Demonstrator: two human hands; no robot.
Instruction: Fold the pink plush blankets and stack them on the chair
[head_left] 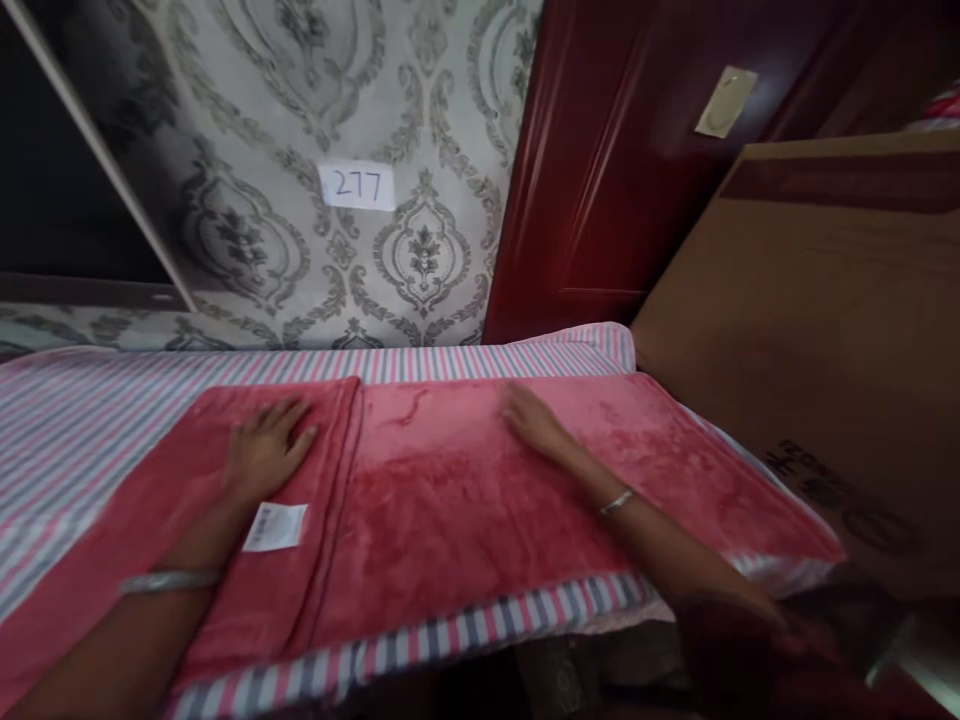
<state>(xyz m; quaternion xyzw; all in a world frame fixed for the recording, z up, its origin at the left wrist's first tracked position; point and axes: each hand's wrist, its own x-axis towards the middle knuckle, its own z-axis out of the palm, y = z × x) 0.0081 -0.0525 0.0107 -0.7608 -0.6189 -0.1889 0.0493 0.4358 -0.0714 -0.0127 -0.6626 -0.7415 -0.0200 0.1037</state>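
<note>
Red plush blanket [442,530] lies on a striped cloth [435,363], left part folded over. Left hand [266,450] rests flat on the folded part, fingers spread, white label [276,527] just beside the wrist. Right hand [534,420] is at the plush stretch near the far edge, motion-blurred; can't tell if it's wide or curled. Cardboard box [840,320] at right.

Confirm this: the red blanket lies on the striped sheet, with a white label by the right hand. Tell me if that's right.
Not the right hand: the head view shows the white label by the left hand. The red blanket does lie on the striped sheet.
</note>
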